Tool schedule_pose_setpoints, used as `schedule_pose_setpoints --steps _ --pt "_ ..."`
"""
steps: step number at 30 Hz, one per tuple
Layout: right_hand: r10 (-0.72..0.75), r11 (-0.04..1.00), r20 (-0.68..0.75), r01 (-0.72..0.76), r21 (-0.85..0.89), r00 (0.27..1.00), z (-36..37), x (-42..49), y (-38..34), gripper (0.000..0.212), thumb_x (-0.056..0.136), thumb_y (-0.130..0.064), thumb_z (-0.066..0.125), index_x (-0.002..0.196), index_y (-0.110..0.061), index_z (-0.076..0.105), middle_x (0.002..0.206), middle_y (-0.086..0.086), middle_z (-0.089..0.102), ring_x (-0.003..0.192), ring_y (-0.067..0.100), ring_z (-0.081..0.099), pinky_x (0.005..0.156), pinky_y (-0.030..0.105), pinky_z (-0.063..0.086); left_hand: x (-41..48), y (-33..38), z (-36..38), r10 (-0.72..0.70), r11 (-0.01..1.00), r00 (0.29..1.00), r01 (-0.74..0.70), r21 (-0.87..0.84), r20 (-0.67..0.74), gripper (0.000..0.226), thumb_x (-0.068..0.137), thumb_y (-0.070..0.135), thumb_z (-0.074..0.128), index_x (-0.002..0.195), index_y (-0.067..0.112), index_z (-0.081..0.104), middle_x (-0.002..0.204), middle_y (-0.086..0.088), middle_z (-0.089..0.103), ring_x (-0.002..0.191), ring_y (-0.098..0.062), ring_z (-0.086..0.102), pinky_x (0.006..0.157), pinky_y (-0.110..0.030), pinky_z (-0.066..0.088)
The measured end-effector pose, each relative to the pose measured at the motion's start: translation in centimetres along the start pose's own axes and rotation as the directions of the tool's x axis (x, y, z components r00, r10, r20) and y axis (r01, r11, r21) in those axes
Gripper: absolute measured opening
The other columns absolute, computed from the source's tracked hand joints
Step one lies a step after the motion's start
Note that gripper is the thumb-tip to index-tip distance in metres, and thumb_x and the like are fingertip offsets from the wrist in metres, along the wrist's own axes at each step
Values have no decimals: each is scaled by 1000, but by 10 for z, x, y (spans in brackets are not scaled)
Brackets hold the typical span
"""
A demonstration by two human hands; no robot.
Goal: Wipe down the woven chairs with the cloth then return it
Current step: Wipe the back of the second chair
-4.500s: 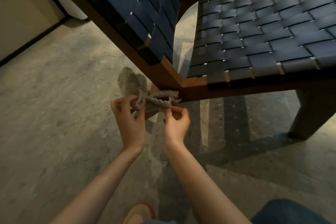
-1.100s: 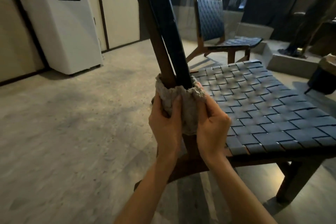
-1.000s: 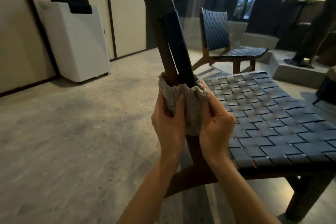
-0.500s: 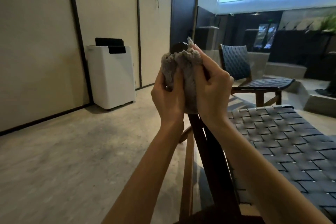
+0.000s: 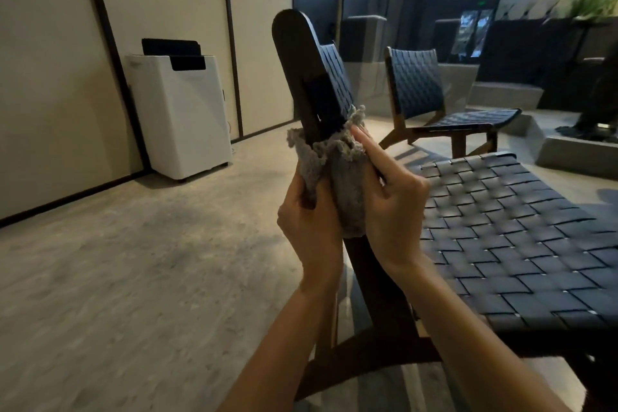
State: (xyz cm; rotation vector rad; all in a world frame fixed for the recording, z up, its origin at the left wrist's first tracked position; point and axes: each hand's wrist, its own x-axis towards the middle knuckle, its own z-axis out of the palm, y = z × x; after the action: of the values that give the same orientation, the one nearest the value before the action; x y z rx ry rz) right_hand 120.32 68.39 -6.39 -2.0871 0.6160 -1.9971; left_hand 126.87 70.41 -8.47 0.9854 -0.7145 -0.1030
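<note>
The wiping is under way and, as a judgement, well short of finished. The grey cloth [image 5: 347, 184] is wrapped round the dark wooden side rail [image 5: 297, 70] of the near woven chair's backrest, about halfway up, and both hands are clamped on it. The left hand [image 5: 311, 227] grips it from the left. The right hand [image 5: 394, 211] grips it from the right, with its index finger laid straight up along the cloth's frilled edge. The two hands sit close together, with only the bunched cloth and the rail between them. The woven seat [image 5: 518, 227] lies to the right of the hands with nothing on it, and nothing shows whether it has been wiped. The second woven chair [image 5: 434, 100] stands far off to the right and looks untouched, so it probably remains to be done, as does returning the cloth. A white appliance [image 5: 180, 110] stands against the far left wall. Half a second ago the cloth capped the rounded top of the rail. Now it sits lower, leaving that top and the upper stretch of the rail bare above it. A second ago it was down by the seat, so the stroke has run up the rail and is coming back down.
</note>
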Motion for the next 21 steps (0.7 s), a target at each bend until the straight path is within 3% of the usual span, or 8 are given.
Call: schedule_pose_setpoints --steps 3,5,9,12,15,17,19,21 --pt "52 999 9 -52 9 999 -12 -32 19 37 93 2 55 129 -8 51 129 6 59 119 17 59 93 44 53 -29 -26 -2 -25 997 999 26 74 -20 18 91 9 60 105 5 70 73 19 63 65 7 61 60 -5 45" --pt "78 997 18 -78 2 997 -21 -53 32 37 92 2 56 129 -5 52 130 4 57 123 13 55 97 41 50 -46 -40 -5 -56 995 998 57 81 -15 21 91 9 60 110 5 69 76 17 65 67 7 62 61 -5 46" --pt "88 996 22 -87 -32 996 -34 -87 52 37 91 1 56 127 -3 51 128 3 56 122 10 54 96 36 50 -77 -66 -11 -134 989 990 132 60 37 17 92 14 59 103 10 71 83 2 72 74 -11 67 67 -23 56" --pt "118 991 35 -116 -65 992 -44 -109 64 37 89 3 58 126 -1 52 127 5 57 121 13 56 95 38 51 -96 -80 -16 -145 985 988 138 106 58 13 91 12 61 95 18 71 73 15 68 69 -3 64 62 -13 50" --pt "167 981 47 -161 -108 985 -55 -132 75 40 88 6 60 126 -2 52 126 5 57 120 14 56 94 38 52 -114 -92 -20 -172 973 982 156 170 84 24 90 9 61 91 33 64 69 28 63 71 8 61 63 -4 44" --pt "201 974 55 -194 -118 978 -62 -146 82 40 88 7 60 126 -2 52 126 5 57 120 11 55 96 36 50 -126 -103 -23 -183 967 978 160 200 104 18 91 11 61 97 27 67 76 26 64 75 8 61 67 -4 45" --pt "225 966 74 -212 -146 972 -68 -157 87 41 88 8 59 127 -3 51 127 5 57 121 11 54 98 34 49 -136 -114 -26 -187 961 974 155 229 125 16 91 16 60 104 11 69 86 11 69 79 1 63 71 -8 48" --pt "226 962 106 -204 -182 968 -74 -167 93 41 88 7 58 127 -1 51 127 7 56 121 12 54 100 30 48 -146 -122 -27 -204 956 970 168 240 132 16 90 17 61 100 7 69 85 5 69 76 -1 63 69 -9 48"
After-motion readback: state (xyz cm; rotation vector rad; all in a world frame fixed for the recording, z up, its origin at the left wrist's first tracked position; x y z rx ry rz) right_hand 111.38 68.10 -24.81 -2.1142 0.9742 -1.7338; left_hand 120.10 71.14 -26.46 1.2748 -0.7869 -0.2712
